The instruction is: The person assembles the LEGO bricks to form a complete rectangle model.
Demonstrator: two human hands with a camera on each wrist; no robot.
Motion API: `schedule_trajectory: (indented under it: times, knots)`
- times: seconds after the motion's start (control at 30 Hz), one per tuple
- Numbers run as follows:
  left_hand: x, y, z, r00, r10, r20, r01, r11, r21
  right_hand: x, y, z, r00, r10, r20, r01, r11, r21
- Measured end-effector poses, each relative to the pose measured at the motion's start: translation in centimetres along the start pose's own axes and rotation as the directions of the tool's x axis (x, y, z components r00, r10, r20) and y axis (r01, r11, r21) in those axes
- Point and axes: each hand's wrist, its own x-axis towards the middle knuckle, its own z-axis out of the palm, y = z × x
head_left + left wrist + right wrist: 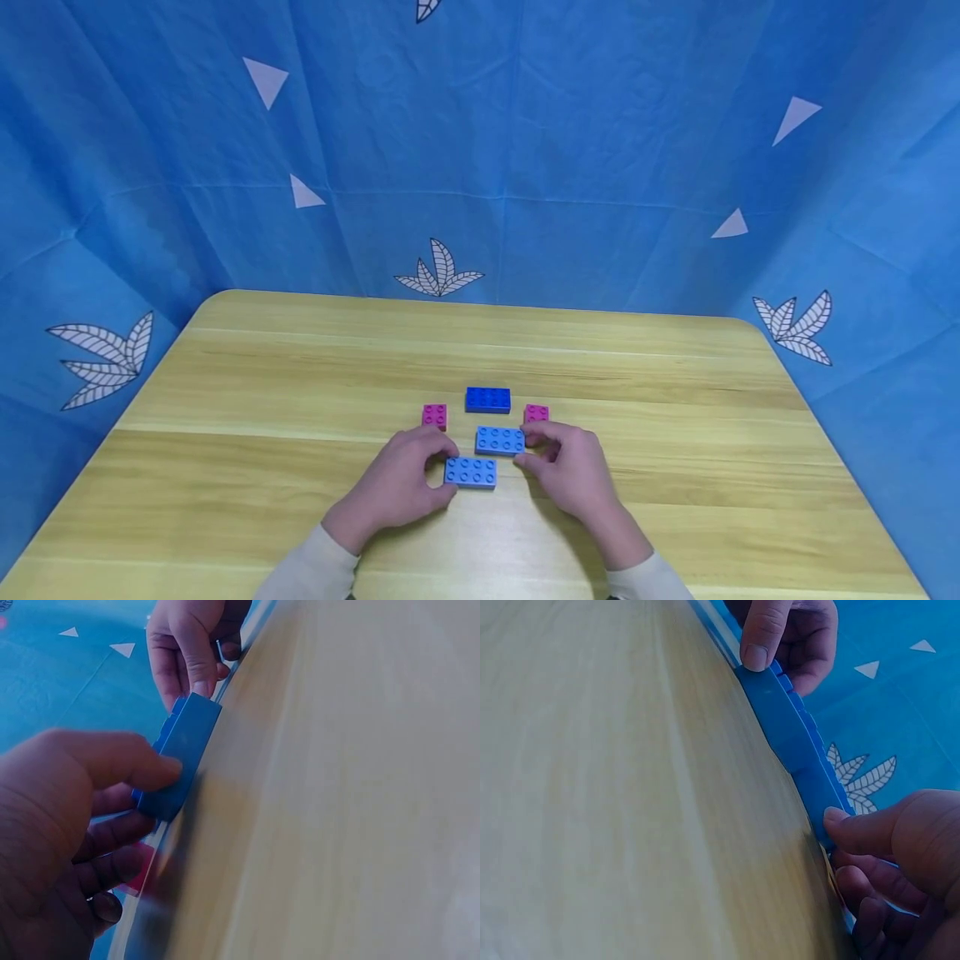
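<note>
Two light blue building bricks lie near the middle of the table, one a little behind and to the right of the other. My left hand (401,479) pinches the left end of the nearer light blue brick (470,472) between thumb and fingers. The right end of the farther light blue brick (500,441) is pinched by my right hand (572,468). In the left wrist view, my left thumb lies on the long side of its brick (184,754). From the right wrist, my right thumb presses the end of its brick (821,799).
Behind the two stands a dark blue brick (487,400). A small pink brick (434,416) sits to its left and another pink brick (536,412) to its right, partly covered by my right hand. A blue patterned cloth (600,167) hangs around the wooden table (300,367).
</note>
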Motion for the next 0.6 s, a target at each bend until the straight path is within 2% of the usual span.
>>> schedule_trajectory:
  times: [0.6]
  knots:
    - [-0.06, -0.48, -0.09, 0.999, 0.000, -0.047, 0.002, 1.000, 0.028, -0.04, 0.52, -0.24, 1.000, 0.018, -0.020, -0.018, 1.000, 0.010]
